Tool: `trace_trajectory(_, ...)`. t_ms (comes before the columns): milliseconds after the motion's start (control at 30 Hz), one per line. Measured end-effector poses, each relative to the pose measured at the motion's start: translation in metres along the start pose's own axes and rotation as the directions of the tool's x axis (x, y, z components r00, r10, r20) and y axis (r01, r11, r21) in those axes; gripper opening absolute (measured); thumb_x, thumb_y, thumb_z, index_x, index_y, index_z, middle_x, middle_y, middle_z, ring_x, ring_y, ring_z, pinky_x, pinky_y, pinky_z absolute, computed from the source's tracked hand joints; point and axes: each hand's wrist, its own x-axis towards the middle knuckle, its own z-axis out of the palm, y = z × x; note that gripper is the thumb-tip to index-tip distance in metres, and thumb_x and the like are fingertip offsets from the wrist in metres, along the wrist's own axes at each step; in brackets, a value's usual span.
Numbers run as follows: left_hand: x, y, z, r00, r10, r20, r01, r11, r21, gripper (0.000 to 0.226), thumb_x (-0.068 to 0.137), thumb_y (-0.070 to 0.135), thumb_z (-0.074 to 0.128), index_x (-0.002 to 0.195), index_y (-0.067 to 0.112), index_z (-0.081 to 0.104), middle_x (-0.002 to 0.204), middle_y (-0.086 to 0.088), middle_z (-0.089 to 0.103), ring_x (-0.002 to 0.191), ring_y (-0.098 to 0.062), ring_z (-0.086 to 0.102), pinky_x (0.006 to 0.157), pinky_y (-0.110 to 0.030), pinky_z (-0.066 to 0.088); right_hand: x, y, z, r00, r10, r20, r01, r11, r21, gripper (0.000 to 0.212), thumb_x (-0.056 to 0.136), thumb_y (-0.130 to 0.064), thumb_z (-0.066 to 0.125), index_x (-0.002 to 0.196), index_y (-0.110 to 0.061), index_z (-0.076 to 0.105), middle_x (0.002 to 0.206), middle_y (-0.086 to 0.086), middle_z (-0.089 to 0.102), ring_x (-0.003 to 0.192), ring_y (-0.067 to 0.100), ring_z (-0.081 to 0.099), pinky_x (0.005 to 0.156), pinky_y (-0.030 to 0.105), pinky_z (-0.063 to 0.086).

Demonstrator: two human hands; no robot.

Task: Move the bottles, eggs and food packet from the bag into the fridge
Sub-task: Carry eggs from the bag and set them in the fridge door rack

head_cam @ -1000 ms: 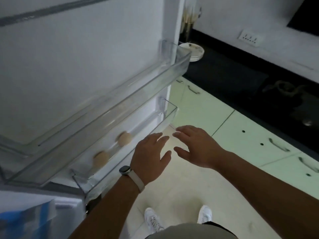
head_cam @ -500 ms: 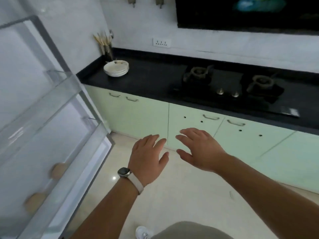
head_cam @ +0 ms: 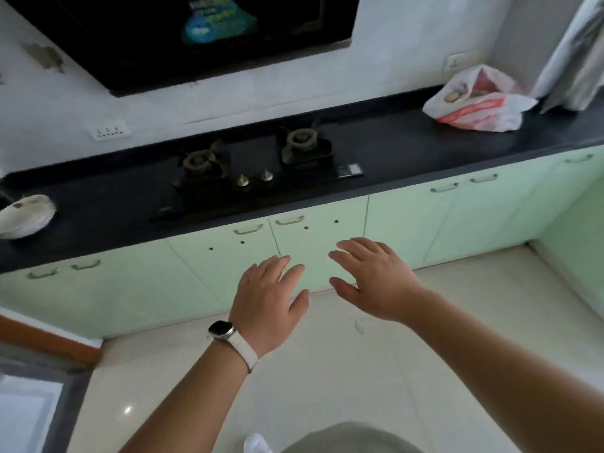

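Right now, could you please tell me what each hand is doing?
Left hand: open, holding nothing.
Right hand: open, holding nothing.

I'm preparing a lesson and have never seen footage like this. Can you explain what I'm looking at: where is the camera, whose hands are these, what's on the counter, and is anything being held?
There is no machine here. A person wears a wide-angle camera on the head, so the single picture looks forward and down past their own arms. The left hand, with a watch on its wrist, and the right hand are both open, fingers spread, and hold nothing. They hang in the air in front of pale green cabinets. On the dark counter sit a two-burner gas stove, a stack of plates at the far left, and a white and red plastic bag at the far right. The bag is open, with something round showing inside; the rest of its contents is too unclear to name.
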Motion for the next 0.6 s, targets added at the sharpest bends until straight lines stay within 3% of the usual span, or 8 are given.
trace_trajectory(233,0.083,0.078,0.011,0.967,0.256,0.005,-0.256,0.967,-0.005,0.049,0.094,0.045,0.039,0.124,0.017,0.066,0.13,-0.008,0.063,0.123,-0.029,0.056,0.1,-0.05,0.047,-0.053,0.082,-0.031,0.971,0.227,-0.075,-0.233,0.97,-0.077,0.051,0.092,-0.055,0.038,0.126,-0.022,0.058,0.131,0.002,0.059,0.125,0.028,0.052,0.101,0.042,0.043)
trace_trajectory(600,0.195,0.134,0.052,0.848,0.529,-0.026,-0.529,0.842,-0.104,0.047,0.093,0.045,0.041,0.121,0.016,0.066,0.127,-0.01,0.064,0.119,-0.031,0.058,0.098,-0.049,0.047,-0.07,0.158,-0.046,0.852,0.517,-0.086,-0.523,0.846,-0.103,0.053,0.094,-0.058,0.036,0.13,-0.024,0.055,0.136,0.0,0.056,0.129,0.025,0.048,0.105,0.041,0.038)
